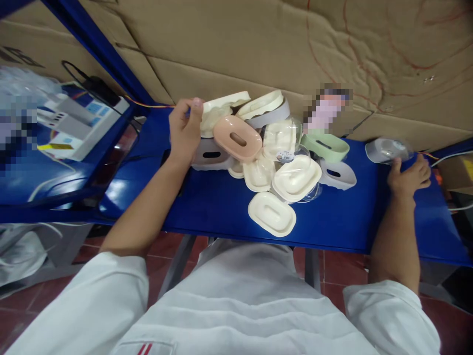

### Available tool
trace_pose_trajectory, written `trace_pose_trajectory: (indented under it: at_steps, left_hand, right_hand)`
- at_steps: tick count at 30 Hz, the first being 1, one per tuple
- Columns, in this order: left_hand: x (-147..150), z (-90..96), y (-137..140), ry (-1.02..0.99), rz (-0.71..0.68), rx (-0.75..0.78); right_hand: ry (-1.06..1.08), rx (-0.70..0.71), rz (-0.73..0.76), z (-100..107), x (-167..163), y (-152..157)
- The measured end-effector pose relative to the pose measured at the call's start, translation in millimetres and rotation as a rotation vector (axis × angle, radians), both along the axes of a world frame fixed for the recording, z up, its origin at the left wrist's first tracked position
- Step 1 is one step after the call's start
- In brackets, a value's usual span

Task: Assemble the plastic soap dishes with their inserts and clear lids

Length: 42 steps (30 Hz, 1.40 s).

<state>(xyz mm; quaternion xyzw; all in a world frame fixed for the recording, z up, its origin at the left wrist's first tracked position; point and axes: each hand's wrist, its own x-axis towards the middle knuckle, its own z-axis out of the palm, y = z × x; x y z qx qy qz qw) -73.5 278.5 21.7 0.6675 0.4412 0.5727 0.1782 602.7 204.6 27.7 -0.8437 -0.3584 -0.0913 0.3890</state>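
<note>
My left hand [185, 129] is at the left end of the pile, fingers bent, thumb against the edge of an upturned cream soap dish [212, 114]. A peach dish part with an oval slot [238, 139] lies just right of it, above a grey slotted part [211, 155]. On the right, my right hand [409, 176] has its fingers apart; its thumb is at the near edge of a grey dish with a clear cover [387, 150]. Whether they touch is hard to tell. Nearest me lies a shallow cream tray [272, 214].
The blue table [221, 207] carries more pieces: a green slotted part [327, 147], a pale grey one [338, 174] and a labelled cream dish under clear plastic [280, 139]. Cardboard [236, 44] stands behind. At left are a white power strip [92, 128] and cables.
</note>
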Motion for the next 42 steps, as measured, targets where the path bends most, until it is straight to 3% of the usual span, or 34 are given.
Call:
trace_pose_trajectory:
  at_steps: [5, 9, 14, 20, 25, 29, 34, 38, 40, 42]
  left_hand:
    - [20.9, 21.3, 8.9, -0.142, -0.104, -0.036]
    - [47.4, 42.2, -36.9, -0.002, -0.141, 0.115]
    - [77.2, 57.7, -86.1, 0.040, -0.177, 0.216]
    - [113.3, 66.9, -72.4, 0.260, -0.396, 0.248]
    - [140.1, 65.7, -57.4, 0.479, -0.514, 0.094]
    - [141.1, 62.5, -63.5, 0.573, -0.446, 0.093]
    - [116.0, 59.6, -92.2, 0.553, -0.375, 0.225]
    - [96.9, 55.9, -113.8, 0.403, -0.272, 0.395]
    - [95.4, 56.1, -121.4, 0.300, -0.285, 0.384]
    - [99.2, 56.9, -127.8, 0.188, -0.394, 0.298]
  right_hand:
    - [0.045, -0.039, 0.022, -2.8, 4.0, 2.1]
    - [0.031, -0.095, 0.233, 1.8, -6.2, -1.4]
    - [-0.011, -0.075, 0.208, 7.8, -23.0, -7.0]
    - [-0.080, -0.130, 0.128, 17.6, -26.8, -12.7]
    - [-0.031, -0.037, 0.322, 16.0, -24.2, -19.4]
    - [0.025, 0.032, 0.491, 8.4, -12.5, -15.6]
    - [-0.043, -0.015, 0.497, 18.0, -0.1, -34.3]
    - [-0.086, -0.025, 0.460, 34.4, 3.1, -71.8]
    - [-0.099, 0.043, 0.454, 43.6, -6.0, -86.5]
    - [-0.130, 0.141, 0.576, 57.9, -29.7, -94.2]
